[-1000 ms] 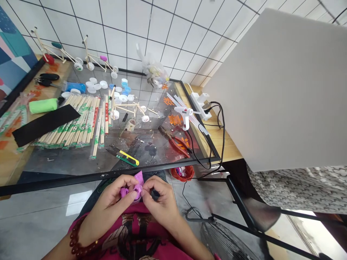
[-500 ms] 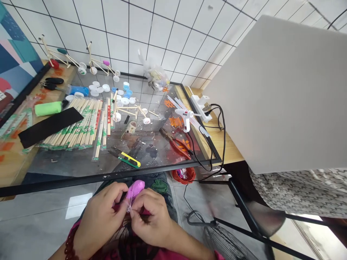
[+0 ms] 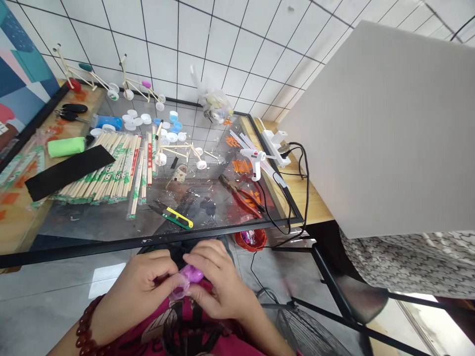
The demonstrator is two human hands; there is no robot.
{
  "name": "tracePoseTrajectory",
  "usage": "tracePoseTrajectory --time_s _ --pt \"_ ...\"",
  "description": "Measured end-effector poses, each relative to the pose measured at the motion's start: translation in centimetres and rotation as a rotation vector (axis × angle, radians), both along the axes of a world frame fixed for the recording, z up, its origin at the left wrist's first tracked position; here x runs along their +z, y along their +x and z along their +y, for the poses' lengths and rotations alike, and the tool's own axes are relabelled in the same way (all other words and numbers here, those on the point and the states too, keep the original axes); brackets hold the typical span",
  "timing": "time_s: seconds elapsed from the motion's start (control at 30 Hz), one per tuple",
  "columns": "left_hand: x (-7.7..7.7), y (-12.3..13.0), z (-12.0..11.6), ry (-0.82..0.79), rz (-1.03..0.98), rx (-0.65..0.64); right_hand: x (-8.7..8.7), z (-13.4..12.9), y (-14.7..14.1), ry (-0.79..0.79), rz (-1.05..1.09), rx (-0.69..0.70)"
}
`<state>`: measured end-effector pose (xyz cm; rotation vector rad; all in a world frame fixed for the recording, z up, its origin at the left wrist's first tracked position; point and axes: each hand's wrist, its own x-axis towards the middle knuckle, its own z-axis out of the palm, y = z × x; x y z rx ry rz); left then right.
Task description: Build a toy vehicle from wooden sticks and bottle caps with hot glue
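Observation:
Over my lap, just off the table's front edge, both hands are on a small clear plastic bag [image 3: 179, 289] with a lump of purple modelling clay [image 3: 193, 273] inside. My left hand [image 3: 143, 279] pinches the loose, open-looking end of the bag between thumb and fingers. Around the clay end, my right hand [image 3: 218, 282] curls with its thumb below and fingers above. On the table beyond lie thread snips [image 3: 174, 217] with a green and yellow handle and red-handled pliers [image 3: 243, 195].
Wrapped chopsticks [image 3: 104, 173] cover the table's left, partly under a black strip [image 3: 69, 173]. Bottle caps [image 3: 170, 133] and stick-built tricycles [image 3: 181, 151] sit behind. At right are a white glue gun [image 3: 254, 160], its cord and a power strip [image 3: 274, 143]. A red basket [image 3: 252, 240] is below the edge.
The bag's gathered end has spread out into a loose opening. My right hand has moved from pinching that end up around the clay, which has tilted to the right.

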<state>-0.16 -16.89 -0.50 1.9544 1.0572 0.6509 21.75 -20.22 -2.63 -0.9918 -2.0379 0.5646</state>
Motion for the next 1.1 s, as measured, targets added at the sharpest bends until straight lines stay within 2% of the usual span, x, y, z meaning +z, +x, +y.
tracePoseTrajectory --time_s 0.17,0.3,0.37,0.43,0.53,0.63,0.83,1.0,1.1 --pt "0.1 0.0 -0.1 0.143 0.022 0.065 -0.9 -0.1 -1.1 -0.262 0.092 -0.004" --pt "0.1 0.1 -0.1 0.040 -0.005 0.147 -1.3 0.1 -1.7 -0.269 0.197 -0.009" --pt "0.1 0.0 -0.2 0.001 -0.029 0.216 -1.5 0.2 -1.8 -0.268 0.258 -0.072" --pt "0.3 0.0 -0.3 0.027 -0.056 0.232 -1.6 0.2 -1.9 -0.283 0.308 -0.146" --pt "0.4 0.0 -0.3 0.107 -0.088 0.109 -1.6 0.2 -1.8 -0.284 0.333 -0.167" --pt "0.5 0.0 0.0 0.107 -0.128 0.001 -1.6 0.1 -1.7 -0.252 0.331 -0.128" --pt "0.4 -0.5 0.0 0.121 -0.249 -0.001 -2.1 0.4 -2.0 -0.283 0.361 -0.050" --pt "0.4 -0.9 0.0 0.255 -0.085 -0.072 -2.0 0.9 -2.0 -0.243 0.438 -0.024" --pt "0.9 -1.1 0.5 0.208 -0.093 -0.121 -1.7 0.8 -1.9 -0.254 0.444 0.021"
